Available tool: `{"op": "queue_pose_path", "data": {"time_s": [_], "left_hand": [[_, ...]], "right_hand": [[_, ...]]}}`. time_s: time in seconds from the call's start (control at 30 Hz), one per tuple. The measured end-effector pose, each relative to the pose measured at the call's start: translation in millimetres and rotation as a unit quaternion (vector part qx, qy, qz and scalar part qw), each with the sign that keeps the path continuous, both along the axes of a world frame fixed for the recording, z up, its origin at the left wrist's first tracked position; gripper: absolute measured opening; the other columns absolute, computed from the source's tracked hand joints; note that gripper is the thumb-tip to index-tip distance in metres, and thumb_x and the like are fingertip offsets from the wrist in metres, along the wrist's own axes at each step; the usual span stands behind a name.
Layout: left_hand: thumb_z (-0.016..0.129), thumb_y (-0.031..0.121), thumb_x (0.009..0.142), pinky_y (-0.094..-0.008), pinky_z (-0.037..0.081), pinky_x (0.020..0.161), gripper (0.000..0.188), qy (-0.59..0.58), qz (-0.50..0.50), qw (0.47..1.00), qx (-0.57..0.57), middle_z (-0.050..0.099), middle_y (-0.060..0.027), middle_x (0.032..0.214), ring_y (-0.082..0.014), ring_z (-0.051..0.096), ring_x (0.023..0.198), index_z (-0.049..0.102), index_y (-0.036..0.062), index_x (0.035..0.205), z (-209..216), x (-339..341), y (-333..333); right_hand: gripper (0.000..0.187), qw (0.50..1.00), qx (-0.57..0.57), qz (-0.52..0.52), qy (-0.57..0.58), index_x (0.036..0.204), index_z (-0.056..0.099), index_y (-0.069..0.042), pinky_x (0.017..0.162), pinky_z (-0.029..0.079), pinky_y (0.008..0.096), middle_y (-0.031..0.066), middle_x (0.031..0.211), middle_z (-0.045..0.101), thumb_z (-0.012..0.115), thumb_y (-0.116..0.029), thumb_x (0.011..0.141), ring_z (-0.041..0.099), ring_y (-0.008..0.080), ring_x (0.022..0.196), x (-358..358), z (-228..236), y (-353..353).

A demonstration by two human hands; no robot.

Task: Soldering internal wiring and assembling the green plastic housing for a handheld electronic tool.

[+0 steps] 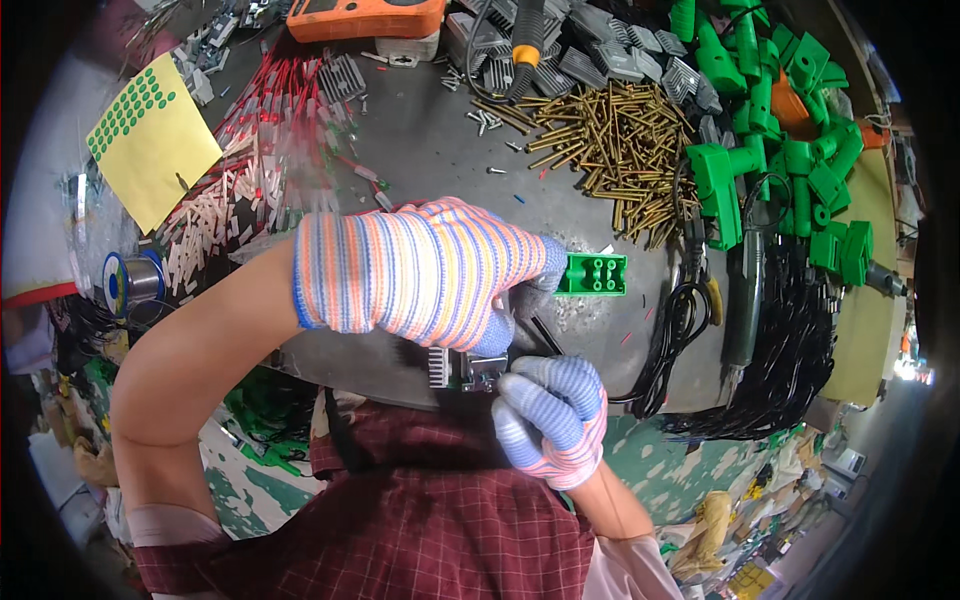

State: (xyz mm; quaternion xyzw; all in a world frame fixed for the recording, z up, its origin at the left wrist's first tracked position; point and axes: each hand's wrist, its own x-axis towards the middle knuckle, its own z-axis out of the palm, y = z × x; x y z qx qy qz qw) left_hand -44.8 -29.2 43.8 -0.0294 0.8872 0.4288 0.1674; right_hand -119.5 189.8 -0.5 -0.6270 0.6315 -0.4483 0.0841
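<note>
My left hand (430, 275), in a striped knit glove, reaches across from the left with its fingers curled. Its fingertips are at the left end of a small green plastic housing (597, 274) with round posts inside; whether they grip something is hidden. Under my left thumb, at the table's front edge, is a small metal part with a finned heat sink (470, 370). My right hand (555, 418), gloved alike, is closed with its fingertips at that part's right end. A thin black piece (546, 335) slants between the two hands.
Brass-coloured long screws (620, 150) lie heaped behind the housing, with grey heat sinks (610, 50) beyond. Green plastic shells (750, 130) pile up at the right. A grey screwdriver-like tool (743, 310) and black cable (675, 340) lie nearer. Red-wired parts (290, 120) and a solder spool (135, 282) occupy the left.
</note>
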Motion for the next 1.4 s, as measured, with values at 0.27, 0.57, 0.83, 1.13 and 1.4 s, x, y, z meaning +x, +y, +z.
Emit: {"op": "queue_pose_path", "data": {"time_s": [0.27,0.57,0.83,1.13,1.4], "left_hand": [[0.073,0.013,0.073,-0.0407,0.049,0.067,0.025,-0.045,0.01,0.999,0.026,0.062,-0.0106,0.077,-0.0298,0.063,0.074,0.059,0.0076,0.094,-0.4,-4.8,1.0],[0.072,0.014,0.076,-0.0408,0.05,0.069,0.024,-0.016,-0.009,1.0,-0.01,0.065,-0.0118,0.081,-0.0309,0.065,0.079,0.06,0.0077,0.096,6.2,-6.8,-1.4],[0.07,0.014,0.078,-0.0416,0.049,0.071,0.019,-0.063,-0.039,0.996,-0.041,0.066,-0.0118,0.078,-0.0315,0.065,0.08,0.064,0.0094,0.096,29.3,-14.9,3.1],[0.076,0.014,0.075,-0.0393,0.046,0.072,0.02,0.391,0.311,0.858,-0.125,0.064,-0.0052,0.085,-0.0261,0.06,0.078,0.064,0.0101,0.091,-6.2,67.8,59.9],[0.081,0.032,0.072,-0.0411,0.045,0.083,0.041,0.373,0.347,0.833,-0.215,0.063,-0.007,0.107,-0.0279,0.057,0.096,0.06,0.0133,0.102,-59.8,86.6,111.3]], "right_hand": [[0.03,1.0,0.005,-0.019,-0.014,0.099,0.071,-0.005,0.065,0.048,0.0382,0.0089,0.086,0.063,0.077,-0.01,0.07,0.06,0.0274,0.071,4.6,-13.9,3.1],[0.031,1.0,-0.001,-0.028,-0.001,0.1,0.07,-0.005,0.065,0.048,0.0389,0.0085,0.085,0.063,0.077,-0.01,0.07,0.06,0.0275,0.072,6.5,-13.1,2.3],[0.029,0.999,0.029,-0.025,0.01,0.1,0.07,-0.005,0.066,0.048,0.0385,0.009,0.085,0.064,0.076,-0.009,0.071,0.061,0.0275,0.072,6.3,-7.5,3.7],[0.021,0.979,0.083,-0.11,-0.149,0.102,0.067,-0.002,0.068,0.053,0.0336,0.0136,0.087,0.069,0.072,-0.007,0.082,0.066,0.0236,0.073,-26.4,32.3,-19.8],[0.021,0.886,0.271,-0.058,-0.372,0.099,0.058,-0.001,0.058,0.048,0.0244,0.0049,0.076,0.065,0.072,-0.012,0.087,0.058,0.008,0.064,-22.5,37.5,-59.7]]}}
